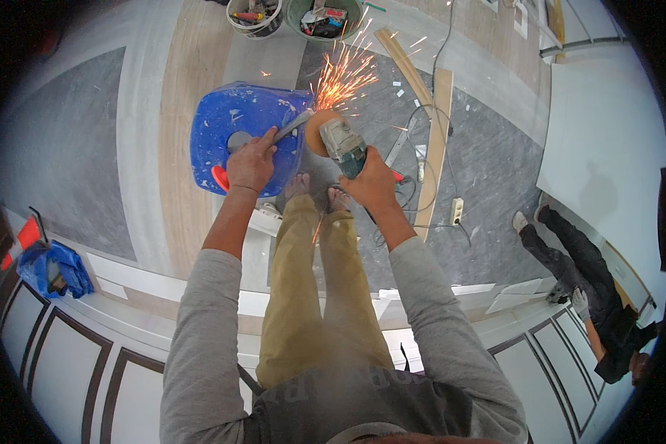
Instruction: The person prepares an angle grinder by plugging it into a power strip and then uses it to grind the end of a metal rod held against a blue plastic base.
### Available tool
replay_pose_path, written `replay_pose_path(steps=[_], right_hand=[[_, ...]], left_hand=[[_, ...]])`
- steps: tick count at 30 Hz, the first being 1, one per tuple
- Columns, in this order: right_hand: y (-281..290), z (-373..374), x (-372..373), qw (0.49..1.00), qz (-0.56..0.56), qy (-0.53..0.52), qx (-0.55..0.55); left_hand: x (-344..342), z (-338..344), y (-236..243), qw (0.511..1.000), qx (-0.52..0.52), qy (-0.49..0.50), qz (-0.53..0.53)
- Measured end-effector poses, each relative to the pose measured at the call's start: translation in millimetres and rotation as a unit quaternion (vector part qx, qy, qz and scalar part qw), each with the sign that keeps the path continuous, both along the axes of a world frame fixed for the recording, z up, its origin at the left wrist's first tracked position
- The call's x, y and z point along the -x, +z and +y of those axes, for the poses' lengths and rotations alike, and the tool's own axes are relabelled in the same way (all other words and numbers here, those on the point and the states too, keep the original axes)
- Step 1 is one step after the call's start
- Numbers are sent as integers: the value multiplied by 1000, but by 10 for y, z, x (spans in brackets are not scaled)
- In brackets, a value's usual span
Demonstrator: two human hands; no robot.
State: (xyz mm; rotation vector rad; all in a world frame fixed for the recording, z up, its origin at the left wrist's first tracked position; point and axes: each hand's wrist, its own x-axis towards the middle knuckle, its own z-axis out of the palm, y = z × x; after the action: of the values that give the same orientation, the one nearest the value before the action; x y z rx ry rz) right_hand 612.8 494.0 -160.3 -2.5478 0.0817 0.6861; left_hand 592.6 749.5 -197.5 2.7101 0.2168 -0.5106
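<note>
My right hand (371,185) is closed around the body of an angle grinder (342,146). Its round orange-brown disc (319,133) meets the tip of a grey metal bar (294,127), and bright sparks (340,78) fly off toward the far side. The fingers of my left hand (251,163) are wrapped round the bar, above a paint-spotted blue plastic stool or upturned tub (222,115). Beside that hand a red handle-like piece (220,178) shows at the blue thing's near edge; what it belongs to is unclear.
Two buckets (255,28) of tools stand at the far edge. Wooden strips (442,111), a loose cable (451,52) and a socket block (457,210) lie to the right. Another person (592,274) is at the far right. A blue bag (55,270) sits at left.
</note>
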Motion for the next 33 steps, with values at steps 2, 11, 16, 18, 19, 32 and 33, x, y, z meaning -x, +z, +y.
replay_pose_path(steps=[2, 11, 16, 18, 19, 32, 33], right_hand=[[31, 17, -16, 1000, 21, -3, 8], [76, 22, -154, 1000, 22, 8, -3], [18, -55, -72, 1000, 28, 8, 0], [30, -54, -66, 1000, 27, 4, -2], [32, -45, -66, 1000, 25, 3, -3], [77, -49, -141, 999, 30, 14, 4], [88, -46, -140, 999, 30, 13, 4]], left_hand=[[5, 13, -6, 1000, 0, -1, -4], [-11, -1, 15, 1000, -2, 1, 4], [-6, -1, 0, 1000, -9, 0, 6], [-12, -1, 14, 1000, -2, 2, 26], [-6, -3, 5, 1000, 1, 2, 22], [-11, -9, 28, 1000, -2, 1, 16], [-7, -3, 32, 1000, -6, -1, 18]])
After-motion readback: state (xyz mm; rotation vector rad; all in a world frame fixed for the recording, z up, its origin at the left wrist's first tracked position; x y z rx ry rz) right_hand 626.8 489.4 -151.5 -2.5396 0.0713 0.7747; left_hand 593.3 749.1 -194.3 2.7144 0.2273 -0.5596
